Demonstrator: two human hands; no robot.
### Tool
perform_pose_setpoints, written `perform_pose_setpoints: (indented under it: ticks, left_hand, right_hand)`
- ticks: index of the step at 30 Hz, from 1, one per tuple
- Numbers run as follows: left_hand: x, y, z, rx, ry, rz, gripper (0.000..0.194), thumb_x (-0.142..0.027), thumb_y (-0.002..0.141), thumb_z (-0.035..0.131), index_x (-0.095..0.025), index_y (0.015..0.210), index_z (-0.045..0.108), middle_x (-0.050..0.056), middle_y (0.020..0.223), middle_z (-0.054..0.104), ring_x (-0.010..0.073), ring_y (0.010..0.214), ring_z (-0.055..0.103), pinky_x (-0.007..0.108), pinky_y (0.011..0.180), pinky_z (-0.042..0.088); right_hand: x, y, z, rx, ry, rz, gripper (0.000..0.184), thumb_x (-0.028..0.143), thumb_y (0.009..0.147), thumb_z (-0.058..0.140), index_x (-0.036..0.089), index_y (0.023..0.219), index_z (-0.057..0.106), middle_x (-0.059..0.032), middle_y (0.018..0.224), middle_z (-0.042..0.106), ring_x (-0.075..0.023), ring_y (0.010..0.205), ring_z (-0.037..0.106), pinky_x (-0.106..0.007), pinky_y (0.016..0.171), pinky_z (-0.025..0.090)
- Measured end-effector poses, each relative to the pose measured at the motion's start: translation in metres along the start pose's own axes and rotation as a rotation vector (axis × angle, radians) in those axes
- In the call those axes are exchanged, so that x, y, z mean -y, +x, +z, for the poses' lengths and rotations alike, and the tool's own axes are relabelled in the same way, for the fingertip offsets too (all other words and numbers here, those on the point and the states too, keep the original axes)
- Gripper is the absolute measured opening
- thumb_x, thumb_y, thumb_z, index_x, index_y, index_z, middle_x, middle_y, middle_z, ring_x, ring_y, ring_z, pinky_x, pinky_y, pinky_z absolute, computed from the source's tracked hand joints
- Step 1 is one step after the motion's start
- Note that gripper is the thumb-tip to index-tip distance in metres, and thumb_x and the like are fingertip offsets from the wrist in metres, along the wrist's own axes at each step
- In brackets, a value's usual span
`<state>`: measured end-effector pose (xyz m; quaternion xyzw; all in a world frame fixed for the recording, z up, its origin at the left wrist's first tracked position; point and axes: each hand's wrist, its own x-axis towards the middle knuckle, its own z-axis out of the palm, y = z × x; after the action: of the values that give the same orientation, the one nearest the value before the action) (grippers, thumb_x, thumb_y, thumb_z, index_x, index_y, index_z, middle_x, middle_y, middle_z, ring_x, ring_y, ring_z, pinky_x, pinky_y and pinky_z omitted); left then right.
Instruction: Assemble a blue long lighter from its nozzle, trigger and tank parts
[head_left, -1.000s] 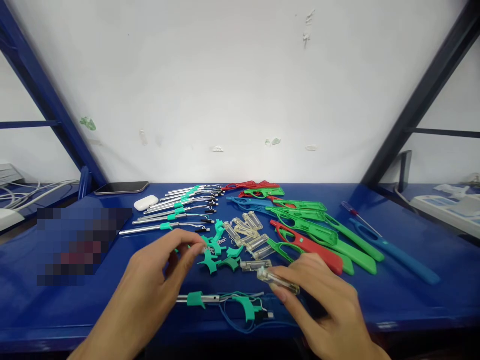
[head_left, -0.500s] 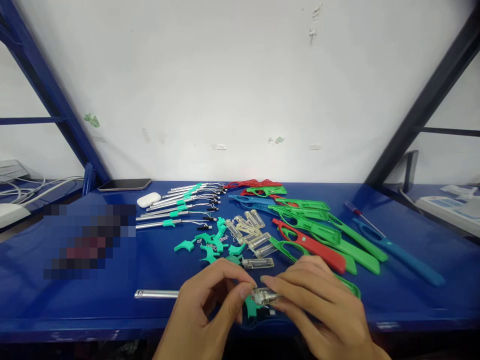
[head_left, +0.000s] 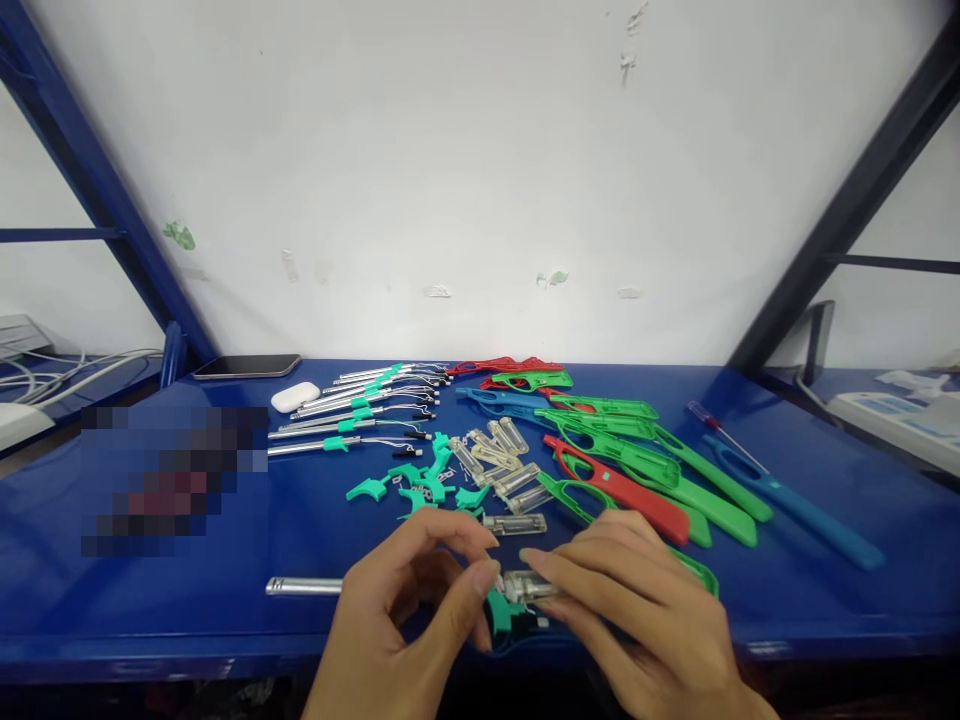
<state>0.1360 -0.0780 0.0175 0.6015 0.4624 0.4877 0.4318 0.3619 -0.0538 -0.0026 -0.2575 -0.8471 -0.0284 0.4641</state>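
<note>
My right hand (head_left: 637,600) is closed around a clear plastic lighter fuel tank (head_left: 525,585), its valve end pointing left. My left hand (head_left: 420,610) is curled beside that end. Its index fingertip is raised a little, while the thumb bends toward the other fingers around a tiny piece I cannot make out. Below the tank shows a teal trigger (head_left: 500,612) with a black igniter end. A silver lighter tube (head_left: 304,586) sticks out left from behind my left hand. More clear fuel tanks (head_left: 514,524) and loose teal triggers (head_left: 367,488) lie just beyond my hands.
Silver tubes with wires (head_left: 322,445) lie in a row at back left, near a white case (head_left: 295,397) and a phone (head_left: 247,367). Red, green and blue lighter shells (head_left: 615,490) spread to the right, with a screwdriver (head_left: 724,435) behind. The blue table (head_left: 187,620) ends close to me.
My left index finger has lifted off the tank's valve end, and the left hand has drawn slightly left. The right hand keeps the tank in nearly the same place.
</note>
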Motion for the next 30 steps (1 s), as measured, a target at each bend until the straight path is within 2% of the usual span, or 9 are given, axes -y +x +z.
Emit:
perform_pose_setpoints:
  ticks: [5,10,18,22,26,30]
  left_hand:
    - [0.002,0.000,-0.001,-0.025,-0.049,-0.020,0.018,-0.044,0.099,0.075,-0.027,0.102,0.070,-0.004,0.094,0.075,0.0090,0.057,0.069,0.022,0.060,0.055]
    - [0.003,0.000,0.002,-0.024,-0.121,-0.072,0.023,-0.046,0.097,0.078,-0.026,0.104,0.068,-0.005,0.089,0.073,0.0069,0.048,0.065,0.020,0.054,0.051]
    - [0.001,-0.005,0.004,0.046,-0.163,-0.142,0.031,-0.053,0.097,0.077,-0.025,0.105,0.067,-0.003,0.092,0.071,0.0046,0.046,0.058,0.018,0.047,0.045]
    - [-0.001,-0.008,0.004,0.046,-0.167,-0.108,0.033,-0.054,0.097,0.076,-0.024,0.101,0.063,-0.004,0.079,0.067,0.0070,0.045,0.056,0.019,0.048,0.045]
    - [0.004,-0.011,0.004,0.121,-0.186,-0.103,0.036,-0.058,0.102,0.068,-0.025,0.097,0.056,-0.009,0.057,0.050,0.0082,0.045,0.049,0.019,0.050,0.041]
    - [0.008,-0.014,0.005,0.196,-0.275,-0.135,0.041,-0.061,0.105,0.063,-0.026,0.093,0.045,-0.009,0.066,0.049,0.0055,0.048,0.039,0.017,0.050,0.033]
  right_hand:
    - [0.001,0.001,-0.001,-0.016,-0.020,-0.004,0.021,0.012,0.101,0.070,0.017,0.121,0.075,-0.0008,0.091,0.081,-0.0150,0.074,0.072,-0.036,0.073,0.056]
    - [-0.001,0.000,0.000,-0.020,-0.004,0.010,0.019,0.015,0.103,0.069,0.018,0.121,0.076,0.0000,0.091,0.081,-0.0145,0.074,0.071,-0.036,0.073,0.055]
    - [-0.001,-0.006,0.002,0.013,0.002,0.011,0.025,0.011,0.105,0.065,0.018,0.128,0.072,-0.0017,0.095,0.079,-0.0155,0.079,0.070,-0.036,0.077,0.053]
    - [0.002,-0.011,0.003,0.059,-0.060,0.004,0.032,0.009,0.107,0.059,0.019,0.136,0.067,-0.0030,0.097,0.077,-0.0170,0.081,0.068,-0.037,0.081,0.050]
    - [0.004,-0.013,0.002,0.100,-0.115,0.002,0.030,0.011,0.110,0.053,0.020,0.135,0.065,-0.0032,0.095,0.076,-0.0181,0.081,0.066,-0.037,0.084,0.047]
    - [0.005,-0.015,0.001,0.110,-0.136,-0.027,0.028,0.011,0.110,0.053,0.020,0.133,0.065,-0.0013,0.087,0.074,-0.0179,0.073,0.060,-0.037,0.082,0.044]
